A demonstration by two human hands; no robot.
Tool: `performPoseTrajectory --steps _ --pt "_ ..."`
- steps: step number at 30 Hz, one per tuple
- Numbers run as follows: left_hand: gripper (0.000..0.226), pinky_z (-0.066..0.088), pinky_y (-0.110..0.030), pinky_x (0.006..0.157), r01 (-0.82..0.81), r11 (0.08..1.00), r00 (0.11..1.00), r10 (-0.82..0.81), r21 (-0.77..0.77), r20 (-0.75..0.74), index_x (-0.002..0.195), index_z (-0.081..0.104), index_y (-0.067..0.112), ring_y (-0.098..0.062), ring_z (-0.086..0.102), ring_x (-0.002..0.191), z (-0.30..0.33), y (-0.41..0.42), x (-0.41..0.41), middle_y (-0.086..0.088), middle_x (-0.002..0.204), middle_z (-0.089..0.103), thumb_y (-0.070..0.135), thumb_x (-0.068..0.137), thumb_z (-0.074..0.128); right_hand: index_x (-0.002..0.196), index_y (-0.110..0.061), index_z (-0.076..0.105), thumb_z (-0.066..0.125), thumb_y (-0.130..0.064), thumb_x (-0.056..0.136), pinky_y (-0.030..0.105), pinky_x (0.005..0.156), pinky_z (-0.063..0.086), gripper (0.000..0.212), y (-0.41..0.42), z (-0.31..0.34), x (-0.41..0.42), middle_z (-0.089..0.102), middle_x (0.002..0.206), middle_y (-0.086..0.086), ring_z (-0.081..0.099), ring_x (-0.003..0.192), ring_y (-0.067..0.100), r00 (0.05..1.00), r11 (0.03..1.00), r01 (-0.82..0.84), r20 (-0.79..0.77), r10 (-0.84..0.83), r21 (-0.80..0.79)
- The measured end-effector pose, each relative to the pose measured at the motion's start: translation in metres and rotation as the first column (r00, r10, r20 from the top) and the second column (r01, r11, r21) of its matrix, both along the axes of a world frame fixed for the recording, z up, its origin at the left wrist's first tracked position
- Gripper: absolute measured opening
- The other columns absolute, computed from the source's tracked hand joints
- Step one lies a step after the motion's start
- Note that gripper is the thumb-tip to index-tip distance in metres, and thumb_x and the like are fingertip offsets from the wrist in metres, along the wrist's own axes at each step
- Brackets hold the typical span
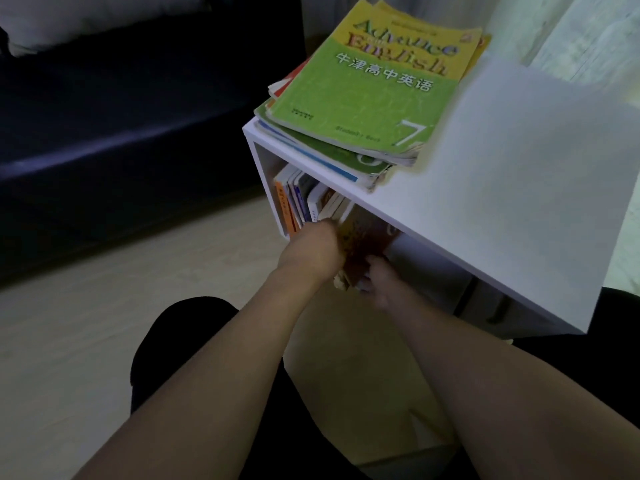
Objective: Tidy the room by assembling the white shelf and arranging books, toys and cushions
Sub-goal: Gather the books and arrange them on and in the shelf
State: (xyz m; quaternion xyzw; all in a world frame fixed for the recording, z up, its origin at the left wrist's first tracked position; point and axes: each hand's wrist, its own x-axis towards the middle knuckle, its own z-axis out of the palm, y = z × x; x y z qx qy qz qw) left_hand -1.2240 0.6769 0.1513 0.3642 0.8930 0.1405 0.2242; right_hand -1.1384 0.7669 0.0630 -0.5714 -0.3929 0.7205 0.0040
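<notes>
Altogether two bare hands were at work on one white shelf (502, 188). The left hand (313, 252) and the right hand (379, 282) both gripped a single orange-and-dark book (363, 244), fingers curled round its lower edge, holding it tilted at the mouth of the shelf's open compartment, under the top board. Inside that compartment, toward its left wall, a row of upright books (301, 202) stood, roughly half a dozen spines, though blur made an exact count impossible. On the top board lay one loose stack of textbooks (346, 126), several deep, with a green-and-yellow English student's book (367, 88) numbered 7 uppermost. The shelf stood on a pale wood-look floor (86, 317). To the left ran one dark sofa (121, 133) with a single pale cushion (86, 19) on it. The person's dark-clothed knees (180, 337) showed low in view.
</notes>
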Motion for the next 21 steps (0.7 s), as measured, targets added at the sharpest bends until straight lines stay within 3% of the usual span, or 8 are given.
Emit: performPoseTrajectory --steps 2,4,9,12,15,18,21 --pt "0.008 0.051 -0.031 0.064 -0.004 1.000 1.000 0.004 0.009 0.012 0.100 0.058 0.014 -0.022 0.062 0.079 -0.005 0.006 0.001 -0.005 0.086 0.060 0.016 0.093 0.054 0.141 -0.013 0.041 0.039 -0.028 0.101 0.040 0.098 0.042 0.043 0.002 -0.002 -0.005 0.051 0.138 0.013 0.050 0.123 0.028 1.000 0.997 0.011 -0.014 -0.012 -0.071" --pt "0.006 0.048 -0.031 0.062 -0.029 0.999 0.999 0.029 0.031 0.025 0.099 0.055 0.016 -0.022 0.058 0.076 -0.008 0.011 0.002 -0.004 0.083 0.056 0.017 0.093 0.053 0.141 -0.009 0.042 0.037 -0.026 0.102 0.043 0.106 0.038 0.043 0.005 -0.001 -0.011 0.049 0.141 0.015 0.046 0.131 0.031 1.000 0.997 -0.004 -0.027 0.002 -0.076" --pt "0.013 0.047 -0.032 0.060 -0.073 0.994 0.997 0.072 0.081 0.018 0.104 0.056 0.012 -0.022 0.057 0.075 -0.012 0.013 0.005 -0.004 0.084 0.056 0.020 0.095 0.052 0.137 -0.003 0.045 0.035 -0.022 0.101 0.043 0.103 0.040 0.042 0.009 -0.004 -0.018 0.047 0.142 0.018 0.046 0.130 0.033 0.999 0.999 -0.039 0.001 0.039 -0.002" --pt "0.013 0.052 -0.033 0.062 -0.085 0.991 0.996 0.085 0.107 0.000 0.103 0.057 0.012 -0.024 0.061 0.076 -0.014 0.011 0.004 -0.004 0.083 0.057 0.021 0.094 0.053 0.140 -0.008 0.042 0.032 -0.025 0.103 0.042 0.107 0.035 0.042 0.007 -0.004 -0.017 0.047 0.142 0.014 0.043 0.133 0.030 0.999 0.994 0.041 -0.027 -0.044 -0.099" --pt "0.011 0.047 -0.030 0.059 -0.099 0.988 0.995 0.101 0.122 -0.010 0.101 0.058 0.014 -0.022 0.057 0.072 -0.014 0.005 0.003 -0.002 0.080 0.055 0.020 0.094 0.053 0.142 -0.009 0.039 0.029 -0.027 0.104 0.039 0.108 0.032 0.043 0.003 0.002 -0.014 0.044 0.145 0.013 0.038 0.136 0.029 0.992 0.979 0.091 -0.065 -0.105 -0.185" --pt "0.013 0.042 -0.028 0.057 -0.092 0.989 0.995 0.095 0.117 -0.017 0.097 0.059 0.015 -0.021 0.055 0.070 -0.013 -0.001 0.005 -0.004 0.083 0.059 0.024 0.096 0.050 0.138 -0.011 0.044 0.036 -0.030 0.102 0.037 0.102 0.037 0.041 -0.004 0.011 -0.010 0.050 0.140 0.011 0.046 0.129 0.029 0.998 0.995 0.039 -0.038 -0.042 -0.087" --pt "0.017 0.046 -0.030 0.057 -0.098 0.989 0.995 0.101 0.107 -0.019 0.098 0.061 0.014 -0.022 0.059 0.072 -0.010 -0.003 0.007 -0.006 0.085 0.062 0.026 0.096 0.047 0.138 -0.009 0.044 0.038 -0.029 0.102 0.038 0.105 0.036 0.042 -0.006 0.021 -0.007 0.050 0.140 0.012 0.046 0.130 0.028 0.999 0.998 -0.003 -0.043 0.000 -0.057"
